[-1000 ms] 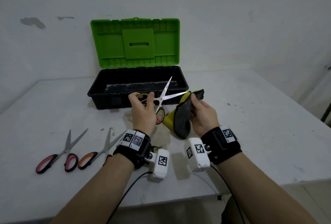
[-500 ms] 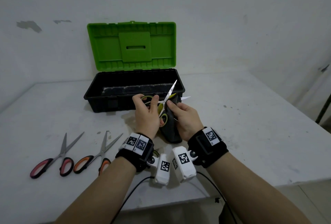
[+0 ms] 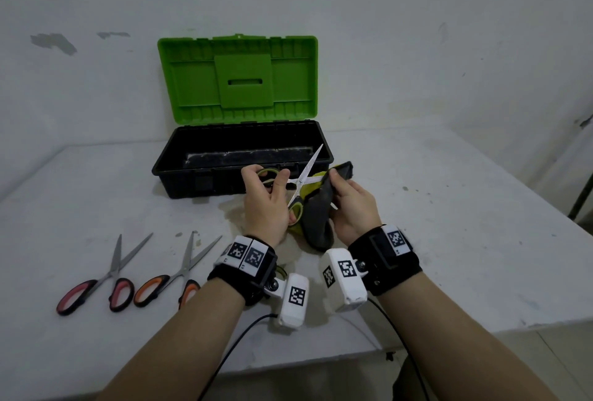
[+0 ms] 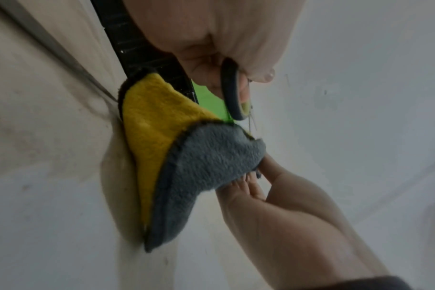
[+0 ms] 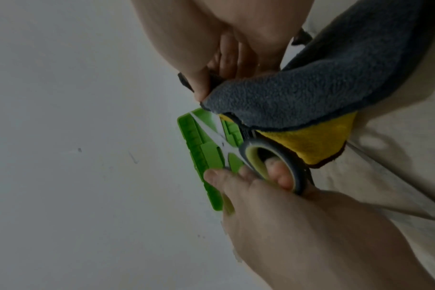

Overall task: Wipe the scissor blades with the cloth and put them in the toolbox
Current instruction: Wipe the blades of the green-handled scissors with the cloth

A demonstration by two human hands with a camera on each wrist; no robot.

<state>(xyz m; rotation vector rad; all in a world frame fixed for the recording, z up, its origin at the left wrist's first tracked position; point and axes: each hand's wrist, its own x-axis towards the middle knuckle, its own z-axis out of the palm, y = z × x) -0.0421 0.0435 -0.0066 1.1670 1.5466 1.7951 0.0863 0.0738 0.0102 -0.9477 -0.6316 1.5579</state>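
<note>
My left hand [image 3: 266,198] holds green-handled scissors [image 3: 300,184] by the handle loops, fingers through the rings [image 5: 273,166], blades spread wide. One blade points up over the toolbox; the other runs right into the cloth. My right hand [image 3: 349,205] pinches a grey and yellow cloth [image 3: 317,217] around that blade, so its tip is hidden. The cloth [image 4: 181,168] hangs down to the table. The black toolbox [image 3: 179,173] with its green lid [image 3: 237,80] raised stands just behind the hands.
Two more scissors lie on the white table [image 3: 449,208] at the left: a red-handled pair [image 3: 99,282] and an orange-handled pair [image 3: 173,278], both slightly spread. A wall stands close behind the toolbox. The table's front edge runs under my forearms.
The right hand has slid the cloth outward to the right along the blade, after being close to the pivot half a second ago. The left hand keeps the scissors spread.
</note>
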